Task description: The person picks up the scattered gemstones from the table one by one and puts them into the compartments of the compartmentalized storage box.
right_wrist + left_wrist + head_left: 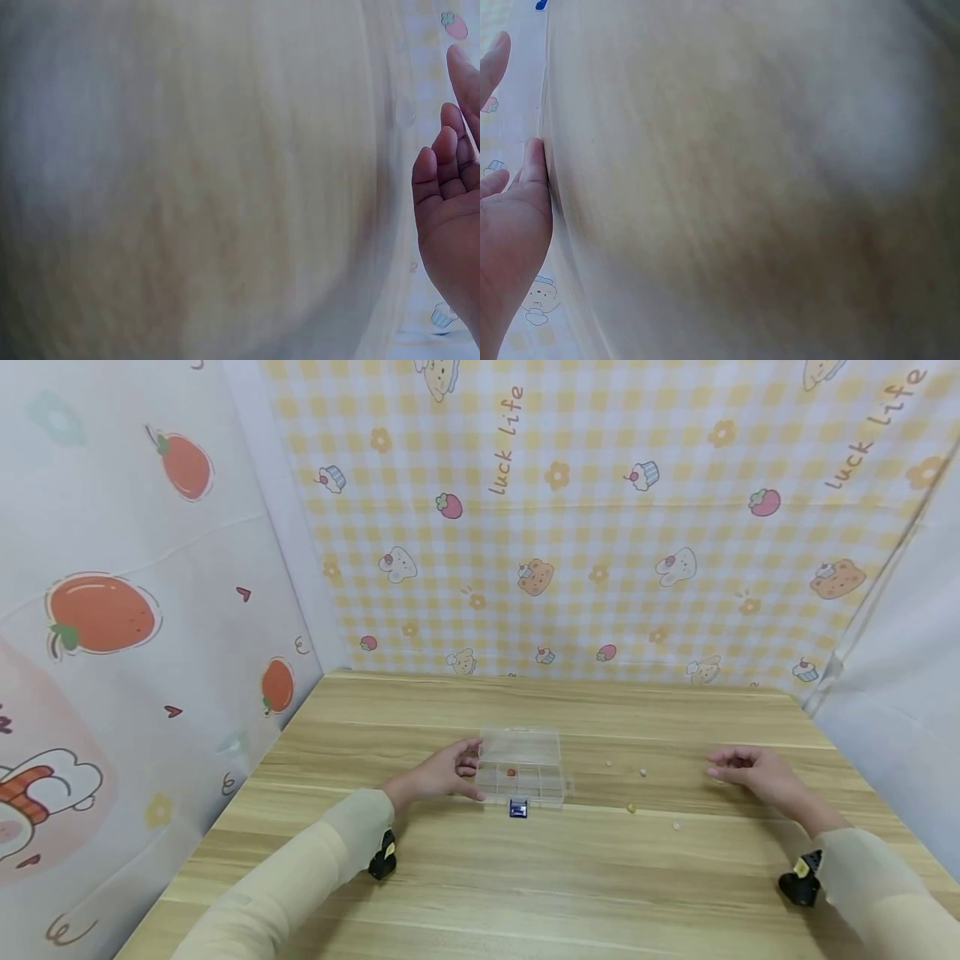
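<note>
A clear plastic compartment box [525, 750] lies in the middle of the wooden table [525, 885], with its lid laid back. One orange bead [512, 772] sits in a compartment, and a small blue piece [517, 809] lies at the box's front edge. My left hand [448, 771] rests against the box's left side with relaxed fingers; the left wrist view shows those fingers [514, 217] straight and spread. My right hand [744, 768] hovers to the right, apart from the box, fingers loosely curled and empty [450, 202]. Loose small beads lie between them: a white one [642, 772] and a yellow one [632, 808].
Another pale bead [676, 826] lies nearer the front right. Patterned sheets wall the table at the back [570, 552], the left [135, 635] and the right [900, 693]. Both wrist views are blurred, showing mostly wood grain.
</note>
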Available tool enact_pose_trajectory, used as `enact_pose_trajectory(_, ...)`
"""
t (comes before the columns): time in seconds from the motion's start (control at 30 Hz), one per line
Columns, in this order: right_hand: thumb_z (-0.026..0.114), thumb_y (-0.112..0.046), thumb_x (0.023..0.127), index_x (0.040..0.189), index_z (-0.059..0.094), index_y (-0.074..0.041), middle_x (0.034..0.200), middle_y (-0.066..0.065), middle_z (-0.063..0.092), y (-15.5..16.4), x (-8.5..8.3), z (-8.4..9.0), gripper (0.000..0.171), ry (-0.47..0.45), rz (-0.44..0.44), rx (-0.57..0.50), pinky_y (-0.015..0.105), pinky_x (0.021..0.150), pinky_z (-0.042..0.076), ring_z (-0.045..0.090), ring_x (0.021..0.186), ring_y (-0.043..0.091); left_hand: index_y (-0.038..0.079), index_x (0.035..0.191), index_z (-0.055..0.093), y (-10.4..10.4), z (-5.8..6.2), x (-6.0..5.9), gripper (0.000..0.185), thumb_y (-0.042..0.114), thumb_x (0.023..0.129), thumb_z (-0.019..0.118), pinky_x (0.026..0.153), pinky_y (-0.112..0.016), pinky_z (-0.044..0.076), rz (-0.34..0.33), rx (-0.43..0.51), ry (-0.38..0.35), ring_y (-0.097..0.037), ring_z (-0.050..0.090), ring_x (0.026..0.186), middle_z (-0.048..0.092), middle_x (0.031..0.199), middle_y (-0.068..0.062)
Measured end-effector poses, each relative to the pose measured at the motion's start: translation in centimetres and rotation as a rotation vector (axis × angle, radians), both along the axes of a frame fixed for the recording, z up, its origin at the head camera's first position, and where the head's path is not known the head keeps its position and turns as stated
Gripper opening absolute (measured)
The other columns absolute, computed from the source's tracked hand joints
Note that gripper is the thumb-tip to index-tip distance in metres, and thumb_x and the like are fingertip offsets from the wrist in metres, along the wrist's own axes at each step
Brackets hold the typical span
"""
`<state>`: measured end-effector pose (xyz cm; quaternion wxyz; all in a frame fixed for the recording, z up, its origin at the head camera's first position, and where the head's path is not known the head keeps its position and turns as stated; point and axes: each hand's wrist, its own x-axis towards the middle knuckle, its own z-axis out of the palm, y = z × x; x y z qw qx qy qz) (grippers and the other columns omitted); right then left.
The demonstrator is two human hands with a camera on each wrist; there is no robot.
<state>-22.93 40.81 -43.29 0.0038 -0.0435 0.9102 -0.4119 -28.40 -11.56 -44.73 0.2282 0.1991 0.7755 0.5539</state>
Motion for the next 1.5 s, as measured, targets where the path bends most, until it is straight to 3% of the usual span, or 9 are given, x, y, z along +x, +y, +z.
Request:
enact_pose_trajectory(0.27,0.073,-0.027,0.088,0.114,0.065,0.006,0.095,0.000,0.066,1.0,-0.1,-0.6,0.043,-0.007,0.002,0.002,0.022,0.066,0.048,0.055,0.081,0.008,0.001,0.153,0.019,0.0,0.0,0.0,0.104,0.001,0.073,0.084,0.107,-0.035,0.040,-0.005,0.001,0.001,-0.029,0.043,0.128,0.036,0.149,-0.016)
enact_pose_trajectory(0.73,0.075,-0.026,0.087,0.113,0.064,0.007,0.097,0.005,0.066,1.5,-0.2,-0.8,0.043,-0.057,0.016,-0.009,0.022,0.066,0.048,0.055,0.080,0.008,0.001,0.153,0.019,0.1,0.3,0.2,0.103,0.001,0.073,0.084,0.107,-0.035,0.040,-0.009,-0.010,0.008,-0.031,0.043,0.128,0.035,0.149,-0.017)
enact_pose_trajectory(1.17,0.074,-0.029,0.087,0.115,0.065,0.004,0.101,0.007,0.063,1.9,-0.6,-1.1,0.044,-0.117,0.058,0.049,0.024,0.069,0.048,0.054,0.083,0.013,0.001,0.153,0.021,0.1,0.3,0.1,0.103,0.001,0.073,0.084,0.107,-0.036,0.040,0.006,-0.006,0.009,-0.029,0.043,0.128,0.036,0.149,-0.016)
enact_pose_trajectory(1.5,0.075,-0.030,0.086,0.109,0.068,0.001,0.096,0.006,0.062,2.1,-0.8,-1.4,0.039,-0.092,0.075,0.073,0.024,0.067,0.047,0.052,0.081,0.013,0.002,0.153,0.021,0.1,0.2,0.2,0.103,0.003,0.073,0.085,0.107,-0.037,0.040,0.003,-0.016,0.010,-0.030,0.043,0.128,0.036,0.149,-0.017)
